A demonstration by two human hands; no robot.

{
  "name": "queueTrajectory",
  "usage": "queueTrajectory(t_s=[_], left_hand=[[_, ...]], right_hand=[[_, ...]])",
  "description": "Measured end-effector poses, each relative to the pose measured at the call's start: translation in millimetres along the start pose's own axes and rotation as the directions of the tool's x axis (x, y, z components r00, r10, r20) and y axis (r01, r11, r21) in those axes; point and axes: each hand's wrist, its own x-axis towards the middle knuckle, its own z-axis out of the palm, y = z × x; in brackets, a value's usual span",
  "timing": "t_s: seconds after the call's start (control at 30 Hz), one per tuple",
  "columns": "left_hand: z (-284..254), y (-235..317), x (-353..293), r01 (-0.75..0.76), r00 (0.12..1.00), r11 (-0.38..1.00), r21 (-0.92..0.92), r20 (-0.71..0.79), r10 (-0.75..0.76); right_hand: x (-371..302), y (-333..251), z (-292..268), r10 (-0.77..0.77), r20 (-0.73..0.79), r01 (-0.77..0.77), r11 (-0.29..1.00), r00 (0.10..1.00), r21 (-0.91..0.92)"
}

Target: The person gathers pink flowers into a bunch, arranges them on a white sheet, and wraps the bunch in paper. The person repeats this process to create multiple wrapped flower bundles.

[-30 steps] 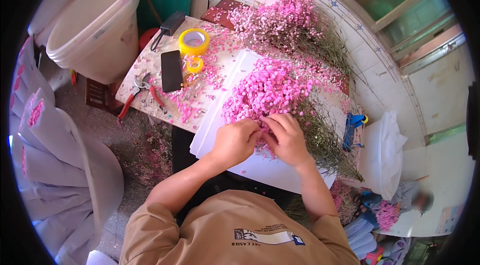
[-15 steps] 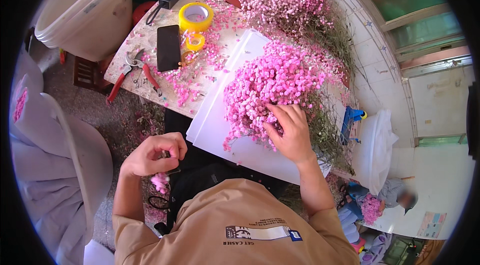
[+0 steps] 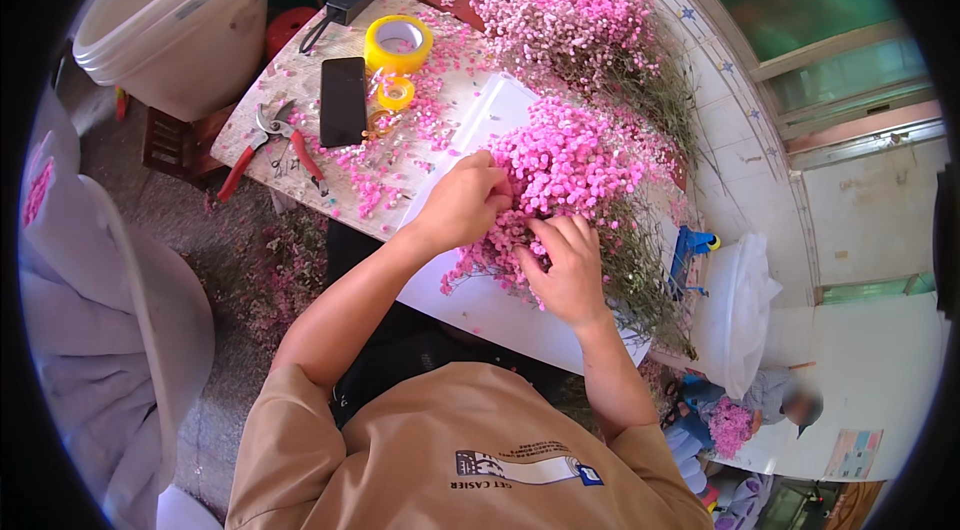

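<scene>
"Since you're working at that table [image 3: 288, 90], where does the pink bunch [image 3: 570, 160] lie?"

"On the white sheets [image 3: 468, 312] before me, its stems [image 3: 650, 300] running off to my right."

"And your grip?"

"My left hand [image 3: 465, 202] has its fingers curled together against the blossoms; whether they pinch a sprig, I cannot tell. My right hand [image 3: 566, 268] is closer to me, thumb and forefinger parted, fingertips touching the flowers."

"What's around them?"

"Beyond, a second pink heap [image 3: 570, 40]; leftward, a black phone [image 3: 343, 102] beside yellow tape rolls [image 3: 398, 61], red-handled shears [image 3: 268, 127] nearby."
</scene>
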Motion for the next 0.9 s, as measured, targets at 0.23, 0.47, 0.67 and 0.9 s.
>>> queueTrajectory(t_s=[0.23,0.47,0.67,0.9], left_hand=[[-27.7,17.0,-33.7,0.341,0.903,0.594,-0.729,0.078,-0.423],[-3.1,36.6,-61.4,0.223,0.972,0.929,-0.295,-0.003,-0.234],[19.1,35.0,-41.1,-0.032,0.982,0.998,0.06,-0.182,0.042],[-2.8,18.4,-47.1,0.377,0.852,0.447,-0.811,0.115,-0.51]], right_hand=[[1.0,5.9,7.5,0.074,-0.071,-0.064,0.988,0.995,0.142],[5.7,9.2,7.8,0.074,-0.12,-0.052,0.984,0.99,0.171],[2.4,10.4,11.6,0.031,-0.137,-0.01,0.989,0.99,0.15],[1.9,12.0,12.2,0.078,-0.169,-0.049,0.984,0.982,0.172]])
